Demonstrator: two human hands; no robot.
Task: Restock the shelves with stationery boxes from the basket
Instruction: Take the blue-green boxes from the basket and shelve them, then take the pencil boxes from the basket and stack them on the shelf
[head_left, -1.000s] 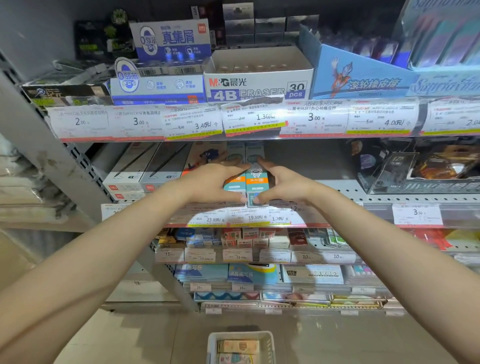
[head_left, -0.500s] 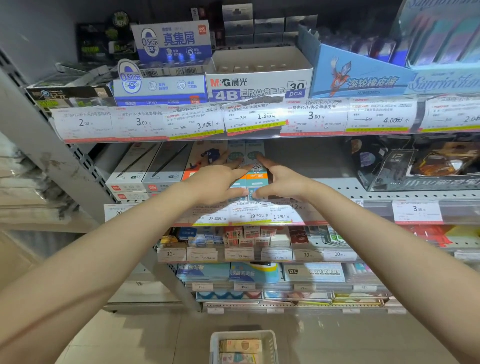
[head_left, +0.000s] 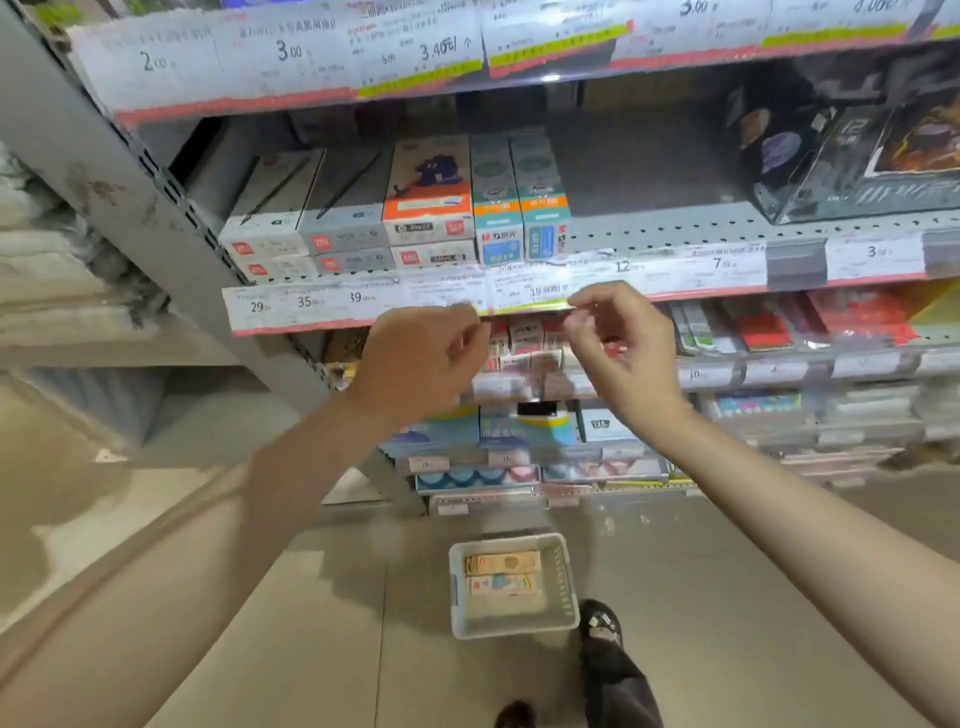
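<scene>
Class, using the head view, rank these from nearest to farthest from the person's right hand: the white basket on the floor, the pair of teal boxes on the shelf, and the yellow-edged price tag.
1. The yellow-edged price tag, at the fingertips of the right hand.
2. The teal boxes, up-left on the shelf.
3. The white basket, down on the floor.

price tags (head_left: 291, 304) run along the shelf edge, dark display cases (head_left: 852, 156) sit top right, red packs (head_left: 852, 317) lie just below them, and a black shoe (head_left: 602, 626) stands on the tiled floor (head_left: 322, 623).
</scene>
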